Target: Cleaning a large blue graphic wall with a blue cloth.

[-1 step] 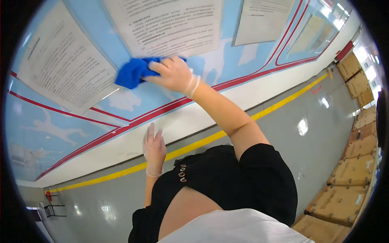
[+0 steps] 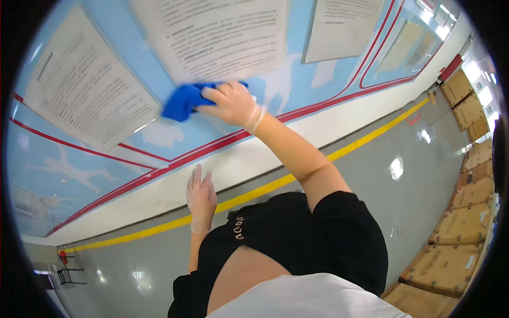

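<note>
My right hand (image 2: 233, 103), in a thin see-through glove, grips a blue cloth (image 2: 183, 102). The cloth is bunched and slightly blurred, and it lies against a light-blue wall panel (image 2: 299, 90) just below a large printed sheet (image 2: 228, 40). Part of it is covered by my fingers. My left hand (image 2: 201, 196), gloved the same way, hangs lower, in front of the white band (image 2: 238, 161) at the wall's base. Its fingers are stretched out and hold nothing.
More printed sheets sit on the panel, one at left (image 2: 87, 79) and one at right (image 2: 343, 32). Along the grey floor (image 2: 366, 175) runs a yellow line (image 2: 265, 185). Brown crates (image 2: 458, 222) line the right side. A dark stool-like frame (image 2: 69, 275) stands far left.
My right hand and the blue cloth have shifted slightly right and down along the panel. My left hand has barely moved.
</note>
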